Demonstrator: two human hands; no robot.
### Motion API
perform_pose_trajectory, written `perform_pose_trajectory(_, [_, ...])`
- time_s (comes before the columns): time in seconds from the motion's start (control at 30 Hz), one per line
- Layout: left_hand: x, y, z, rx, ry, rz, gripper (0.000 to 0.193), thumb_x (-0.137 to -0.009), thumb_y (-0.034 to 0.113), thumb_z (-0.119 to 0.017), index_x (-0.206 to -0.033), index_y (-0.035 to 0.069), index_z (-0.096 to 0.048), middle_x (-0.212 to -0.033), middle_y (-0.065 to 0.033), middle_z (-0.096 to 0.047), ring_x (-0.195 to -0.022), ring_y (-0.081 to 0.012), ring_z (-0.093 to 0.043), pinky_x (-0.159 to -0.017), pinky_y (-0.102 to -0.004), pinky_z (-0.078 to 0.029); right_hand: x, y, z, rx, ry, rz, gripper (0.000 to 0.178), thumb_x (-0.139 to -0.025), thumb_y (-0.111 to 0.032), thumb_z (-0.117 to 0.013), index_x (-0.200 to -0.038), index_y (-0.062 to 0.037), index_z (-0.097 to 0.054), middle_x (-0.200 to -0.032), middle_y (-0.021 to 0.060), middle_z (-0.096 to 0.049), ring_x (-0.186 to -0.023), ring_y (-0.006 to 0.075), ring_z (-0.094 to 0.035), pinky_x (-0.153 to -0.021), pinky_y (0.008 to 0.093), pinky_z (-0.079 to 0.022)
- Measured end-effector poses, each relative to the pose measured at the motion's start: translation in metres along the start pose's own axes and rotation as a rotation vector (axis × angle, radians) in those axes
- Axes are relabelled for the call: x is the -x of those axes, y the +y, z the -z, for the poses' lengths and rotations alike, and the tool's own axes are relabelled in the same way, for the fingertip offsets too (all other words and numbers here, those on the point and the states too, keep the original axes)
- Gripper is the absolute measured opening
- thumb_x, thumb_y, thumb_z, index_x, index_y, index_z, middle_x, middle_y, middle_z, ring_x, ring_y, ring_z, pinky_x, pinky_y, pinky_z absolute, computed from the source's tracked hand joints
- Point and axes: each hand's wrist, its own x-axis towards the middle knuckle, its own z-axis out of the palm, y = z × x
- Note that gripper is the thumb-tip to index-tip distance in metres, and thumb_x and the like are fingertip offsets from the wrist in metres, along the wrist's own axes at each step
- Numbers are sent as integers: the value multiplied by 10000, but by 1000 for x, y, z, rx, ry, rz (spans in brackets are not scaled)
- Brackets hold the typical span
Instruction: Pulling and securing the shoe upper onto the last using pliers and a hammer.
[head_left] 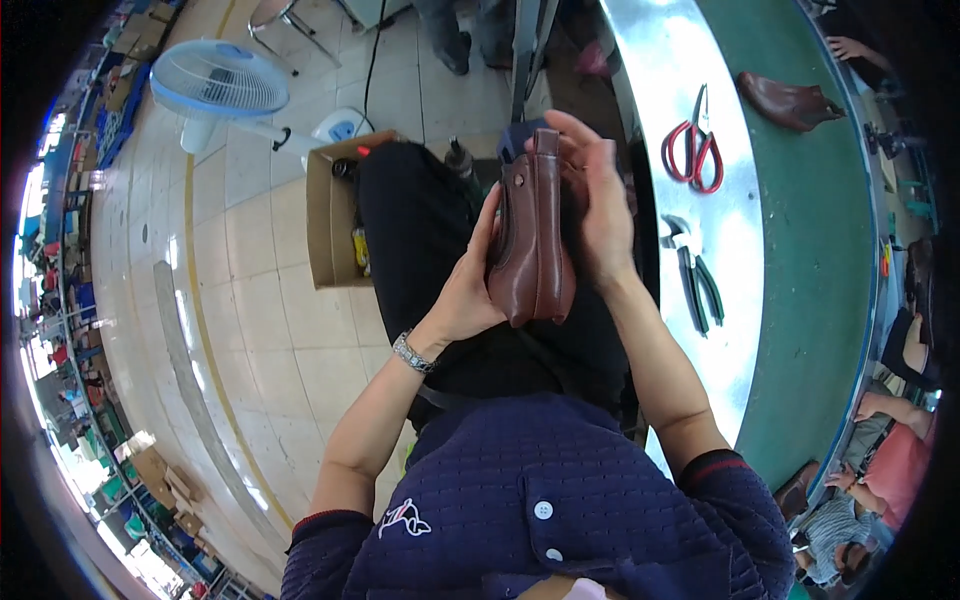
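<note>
Over my lap, a brown leather ankle boot (540, 235) is held upright, its back seam facing me and a loop tab at the top. Dark blue material, perhaps a shoe last, shows at its opening. My left hand (472, 285) grips the boot from the left side, thumb along the leather. At the right side, my right hand (602, 205) has its fingers stretched out beside the upper part of the boot; some fingertips are slightly blurred and partly hidden. Whether the right palm touches the leather I cannot tell.
To my right, a metal bench strip (715, 390) bears red-handled scissors (692, 155) and dark-handled pliers (700, 290). Beyond runs a green belt (815, 300) with another brown boot (787, 102). A cardboard box (325, 225) and a fan (222, 82) stand left. Other people sit far right.
</note>
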Motion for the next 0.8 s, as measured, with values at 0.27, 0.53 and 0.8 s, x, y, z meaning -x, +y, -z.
perform_pose_trajectory(0.27, [-92,63,39,-11,9,-309,1280,-669,92,-855,-1545,151,75,-1578,-118,-198,-1399,-231,-335,-1111,-382,-363,21,-95,15,662,-193,445,915,-688,-367,-858,-1373,66,-434,-1358,239,-498,-1217,350,-549,-987,398,-467])
perform_pose_trajectory(0.53, [-116,100,38,-41,-59,-411,1247,-657,33,-846,-1558,163,6,-1599,-116,-151,-1424,-236,-291,-1127,-367,-334,-10,-122,21,964,-43,948,847,-635,-420,-866,-1211,124,-566,-1167,265,-633,-1054,363,-658,-873,378,-550])
perform_pose_trajectory(0.8, [-145,101,47,-79,-125,-500,1287,-620,54,-865,-1552,124,19,-1596,-135,-151,-1450,-264,-233,-1166,-388,-257,-21,-129,31,963,-49,1072,838,-599,-376,-891,-1211,106,-583,-1167,249,-642,-1070,352,-654,-886,379,-546])
